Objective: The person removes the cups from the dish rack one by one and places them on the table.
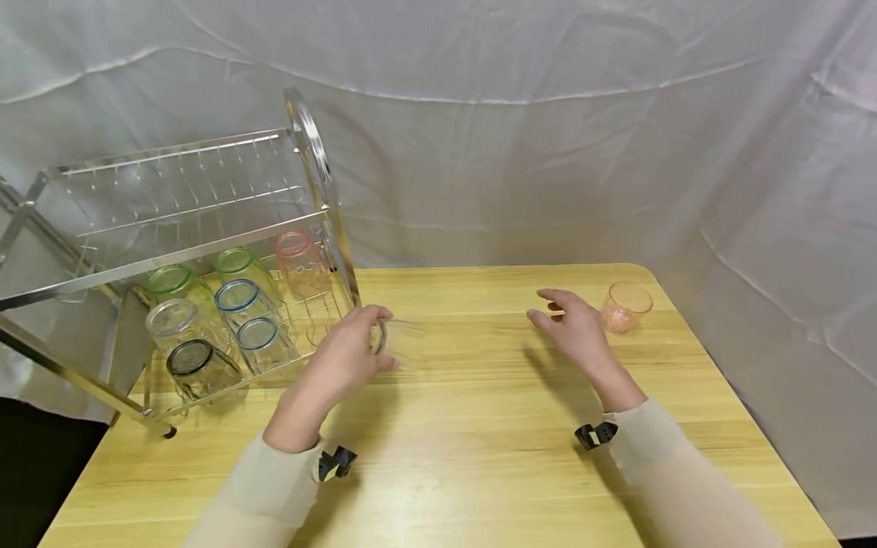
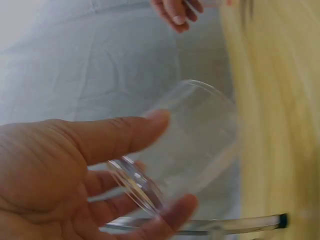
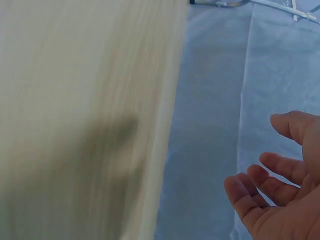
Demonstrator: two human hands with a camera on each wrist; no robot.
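A clear drinking glass [image 2: 205, 125] is in my left hand [image 1: 348, 346], gripped near its thick base between thumb and fingers. It is tilted on its side above the table, just right of the rack, and its walls barely show in the head view. My right hand [image 1: 574, 329] hovers over the right part of the table, fingers loosely bent and holding nothing. Close beside it, to the right, stands a pink-orange glass [image 1: 626, 307]. Upside-down glasses fill much of the rack's lower shelf, among them a dark one [image 1: 199, 368], a blue-rimmed one [image 1: 247, 304] and a pink one [image 1: 301, 262].
A two-tier metal dish rack [image 1: 171, 255] stands at the left, its upper tier fitted with wire dividers. Two green-rimmed glasses are at the back of its lower shelf. The wooden table [image 1: 466, 457] is bounded by a grey-white cloth [image 1: 493, 175] behind and at the right.
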